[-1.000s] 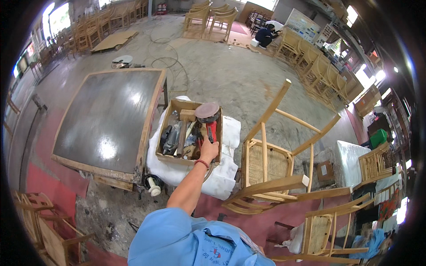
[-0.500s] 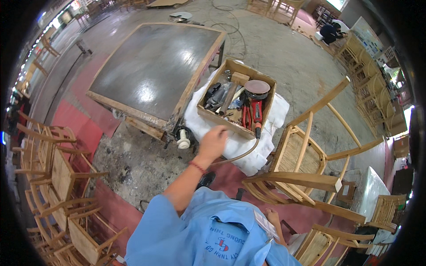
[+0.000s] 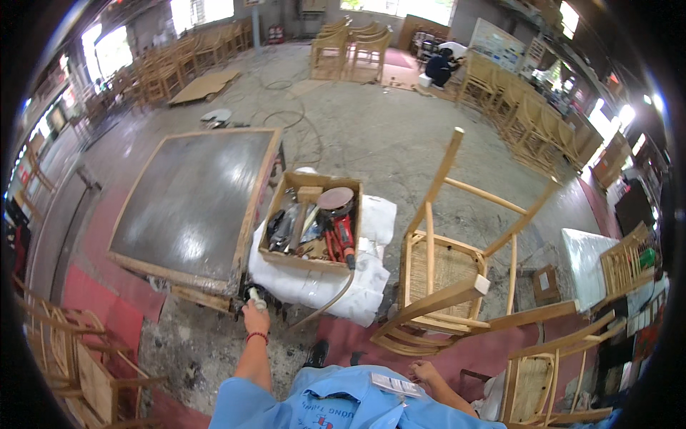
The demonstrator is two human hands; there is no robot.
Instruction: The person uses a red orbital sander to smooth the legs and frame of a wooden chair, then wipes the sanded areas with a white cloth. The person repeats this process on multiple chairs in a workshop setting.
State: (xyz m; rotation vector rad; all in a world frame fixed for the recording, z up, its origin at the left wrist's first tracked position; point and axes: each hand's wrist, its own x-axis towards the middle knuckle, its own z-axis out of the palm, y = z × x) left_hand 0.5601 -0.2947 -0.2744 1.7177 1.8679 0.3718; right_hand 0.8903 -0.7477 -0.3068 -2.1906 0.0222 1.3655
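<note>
Since half a second ago, the person's left hand (image 3: 255, 313) has moved from just outside the near edge of the open brown cardboard box (image 3: 304, 262) down to a white, knob-shaped piece (image 3: 256, 297), and the head view has shifted so that more of the far floor shows. That white piece sits just beside the near right corner of a low bench (image 3: 193, 207) with a dark grey, shiny top and a wooden frame. The left hand is narrow, its fingers drawn together against the white piece; whether they grip it or only touch it, I cannot tell. A red beaded bracelet (image 3: 256, 336) circles that wrist. The right hand (image 3: 423, 372) rests low, near the front of the blue shirt (image 3: 343, 393), loosely curled; I cannot tell whether anything is inside it. To the right of the bench, the cardboard box rests on a white padded sheet (image 3: 376, 223). Inside it lie a wooden mallet (image 3: 309, 194), a pair of red-handled pliers (image 3: 331, 241) and a red-bodied power tool (image 3: 344, 230), with a round, pinkish-brown disc (image 3: 336, 198) at the tool's far end. From the tool's near end a thin tan hose (image 3: 330, 295) runs over the box edge and curves down toward the floor. Farther right, a pale wooden chair with a woven seat (image 3: 443, 275) lies tipped, its legs pointing up and away.
</note>
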